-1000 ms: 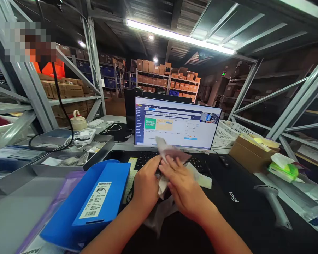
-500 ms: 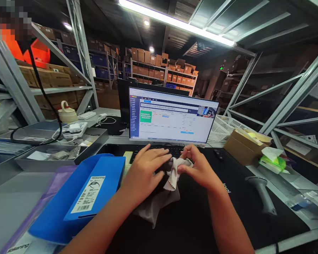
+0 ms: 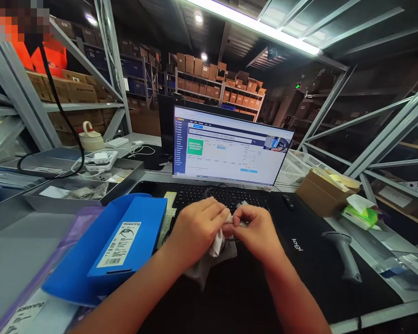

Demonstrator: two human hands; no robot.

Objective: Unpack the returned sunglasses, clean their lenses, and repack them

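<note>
A light cleaning cloth [image 3: 216,246] with a zigzag edge is bunched between both hands, in front of the keyboard [image 3: 191,195]. My left hand [image 3: 200,222] is closed over it, fingers bent. My right hand [image 3: 256,227] pinches the cloth from the other side, thumb and forefinger together. Something dark and thin shows by the hands; its kind is hidden by the cloth and fingers. Below lies a soft grey pouch or cloth [image 3: 200,273] on the black desk mat [image 3: 244,297]. Left of my forearm stands an open blue box [image 3: 144,218] with a printed label.
A lit monitor [image 3: 226,157] stands behind the keyboard. On the right are a mouse [image 3: 288,201], a handheld scanner [image 3: 344,253], a cardboard box [image 3: 316,195] and a tissue pack [image 3: 360,213]. Grey trays [image 3: 132,178] with small items fill the left side.
My hands have come closer together and slightly lower. My left fingers have curled from stretched out to closed on the cloth. The view has shifted a little.
</note>
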